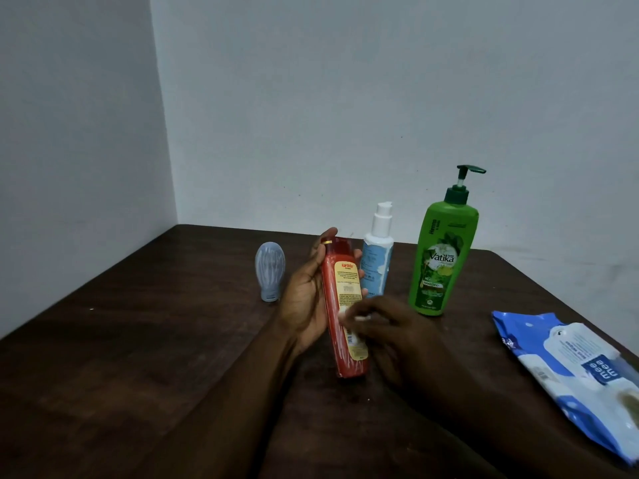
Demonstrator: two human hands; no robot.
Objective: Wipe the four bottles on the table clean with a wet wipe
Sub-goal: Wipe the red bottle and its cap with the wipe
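The left hand (308,300) grips the red shampoo bottle (340,292) above the table (138,340), cap pointing away, while the right hand (390,340), beside it, pinches a blurred wet wipe (358,320) against its lower label.

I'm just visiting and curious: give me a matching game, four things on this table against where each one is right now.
Things:
1 red bottle
2 wet wipe
3 green pump bottle
4 wipes pack

Places:
a lying near the table's right edge
b gripped in the left hand
c standing upright at the back
d pinched in the right hand

Pairs: 1-b, 2-d, 3-c, 4-a
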